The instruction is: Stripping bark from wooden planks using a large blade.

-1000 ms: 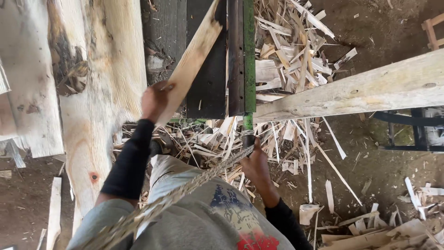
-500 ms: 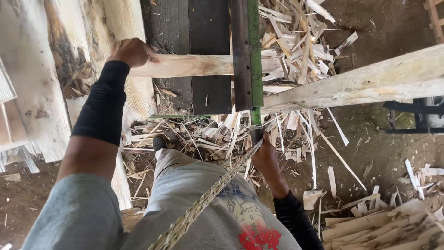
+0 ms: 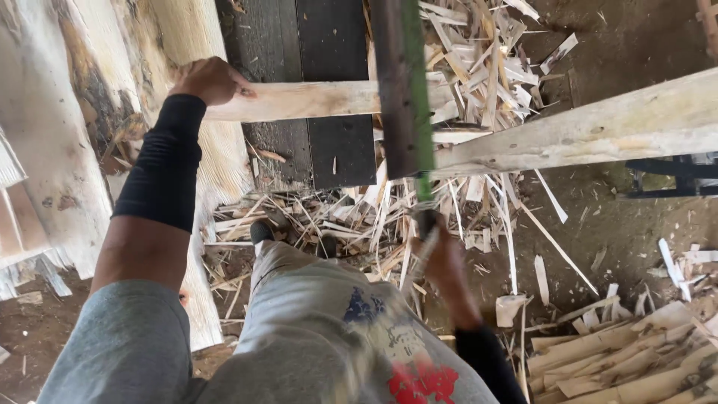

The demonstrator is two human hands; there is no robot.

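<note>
My left hand [image 3: 209, 80] grips the left end of a pale wooden stick [image 3: 314, 99] that lies level across a dark block [image 3: 314, 150]. My right hand [image 3: 449, 273] is closed on the handle of a long blade with a green edge [image 3: 407, 82], which stands upright over the stick's right end. A black sleeve covers my left forearm. My grey trousers and a dark shoe [image 3: 262, 230] show below.
Pale peeled logs [image 3: 45, 135] lie at the left. A thick pale beam [image 3: 598, 127] runs across the right. Wood chips and splinters [image 3: 479, 52] cover the dirt ground around the block, with a heap of offcuts [image 3: 621, 359] at the lower right.
The stick has swung from slanted to level across the block. My left hand moved up and left along it. The blade stays upright in my right hand.
</note>
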